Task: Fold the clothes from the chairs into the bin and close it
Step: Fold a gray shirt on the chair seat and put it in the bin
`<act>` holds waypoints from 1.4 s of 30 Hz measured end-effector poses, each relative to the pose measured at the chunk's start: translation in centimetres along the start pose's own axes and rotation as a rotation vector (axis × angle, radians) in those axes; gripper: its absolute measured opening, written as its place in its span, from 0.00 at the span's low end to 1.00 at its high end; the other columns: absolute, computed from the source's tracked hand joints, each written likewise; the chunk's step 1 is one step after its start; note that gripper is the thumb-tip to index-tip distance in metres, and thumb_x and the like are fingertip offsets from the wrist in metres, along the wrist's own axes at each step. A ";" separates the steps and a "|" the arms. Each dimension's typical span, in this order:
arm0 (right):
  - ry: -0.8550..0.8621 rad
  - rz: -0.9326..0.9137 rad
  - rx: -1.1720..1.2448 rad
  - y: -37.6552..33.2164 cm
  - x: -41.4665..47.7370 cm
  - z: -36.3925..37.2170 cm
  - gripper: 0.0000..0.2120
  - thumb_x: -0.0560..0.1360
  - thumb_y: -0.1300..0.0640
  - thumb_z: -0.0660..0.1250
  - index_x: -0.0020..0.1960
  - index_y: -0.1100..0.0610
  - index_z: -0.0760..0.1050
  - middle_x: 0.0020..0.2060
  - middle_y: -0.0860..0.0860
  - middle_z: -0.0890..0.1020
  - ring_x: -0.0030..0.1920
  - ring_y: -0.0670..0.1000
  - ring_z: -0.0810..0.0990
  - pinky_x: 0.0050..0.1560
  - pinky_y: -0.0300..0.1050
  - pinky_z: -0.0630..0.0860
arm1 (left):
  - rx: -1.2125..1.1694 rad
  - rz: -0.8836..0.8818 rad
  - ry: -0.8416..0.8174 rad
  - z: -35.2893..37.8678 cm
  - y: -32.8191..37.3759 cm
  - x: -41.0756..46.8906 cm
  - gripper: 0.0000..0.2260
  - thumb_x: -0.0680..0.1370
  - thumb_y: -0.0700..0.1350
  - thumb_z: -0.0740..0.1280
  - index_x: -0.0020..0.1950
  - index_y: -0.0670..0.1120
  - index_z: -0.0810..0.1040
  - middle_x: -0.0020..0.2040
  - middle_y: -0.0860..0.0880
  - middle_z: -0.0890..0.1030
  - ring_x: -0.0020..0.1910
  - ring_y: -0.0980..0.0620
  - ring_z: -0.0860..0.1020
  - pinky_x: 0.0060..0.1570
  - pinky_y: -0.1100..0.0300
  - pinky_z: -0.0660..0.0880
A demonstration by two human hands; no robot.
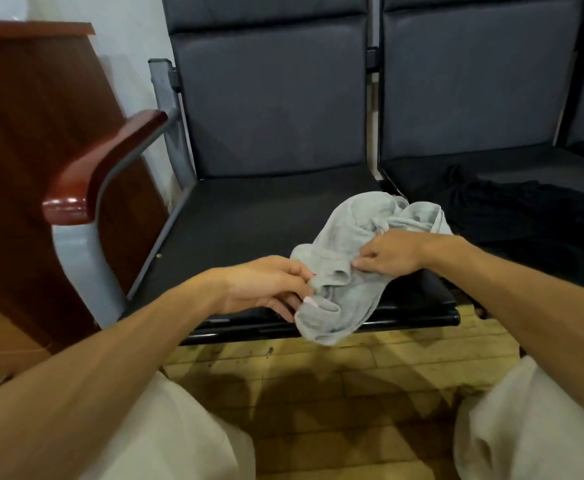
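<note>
**Inspector:** Position of the grey garment [349, 230]?

**Assessor:** Crumpled at the front of the left seat [249, 220], its near end hanging over the lip; long axis runs near-left to far-right. The left grip [262, 289] pinches the near-left hem; the right grip [394, 252] pinches a fold just beside it; both are clamped on cloth.

**Inspector:** Surroundings?

**Assessor:** A black garment [525, 209] lies on the next seat, just to the right, possibly touching; the wooden armrest [100, 168] stands well left; the bin is not in view.
</note>
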State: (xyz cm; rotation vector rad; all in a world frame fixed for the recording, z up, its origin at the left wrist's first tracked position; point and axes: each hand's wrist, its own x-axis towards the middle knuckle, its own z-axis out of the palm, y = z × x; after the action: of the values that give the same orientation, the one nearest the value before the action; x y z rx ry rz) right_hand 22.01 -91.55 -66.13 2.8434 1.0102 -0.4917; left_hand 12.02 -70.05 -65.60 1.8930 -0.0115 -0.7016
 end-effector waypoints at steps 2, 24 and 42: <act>-0.007 -0.034 -0.015 -1.1 0.1 0.7 0.15 0.80 0.41 0.55 0.51 0.52 0.72 0.53 0.50 0.78 0.56 0.53 0.74 0.57 0.45 0.67 | 0.070 -0.018 -0.062 0.1 0.1 -0.4 0.10 0.81 0.41 0.63 0.59 0.40 0.78 0.51 0.44 0.83 0.48 0.49 0.81 0.50 0.57 0.78; 0.014 -0.121 0.190 2.0 -6.3 1.1 0.02 0.76 0.55 0.68 0.48 0.49 0.78 0.41 0.40 0.79 0.44 0.40 0.77 0.44 0.29 0.71 | 0.692 -0.212 0.461 -0.6 -0.1 8.9 0.09 0.76 0.49 0.65 0.43 0.43 0.76 0.42 0.48 0.77 0.41 0.50 0.76 0.38 0.57 0.71; -0.063 -0.083 0.102 2.6 -1.8 1.2 0.23 0.71 0.46 0.74 0.63 0.51 0.71 0.57 0.46 0.72 0.59 0.50 0.72 0.60 0.43 0.70 | -0.374 0.145 0.936 -3.8 0.7 5.3 0.07 0.81 0.44 0.62 0.52 0.42 0.77 0.49 0.45 0.80 0.49 0.46 0.79 0.52 0.46 0.79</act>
State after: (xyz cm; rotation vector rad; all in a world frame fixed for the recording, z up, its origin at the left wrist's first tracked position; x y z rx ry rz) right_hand 21.95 -94.90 -66.78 2.8624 1.1264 -0.6545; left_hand 18.44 -68.87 -66.49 1.6705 0.5311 0.3089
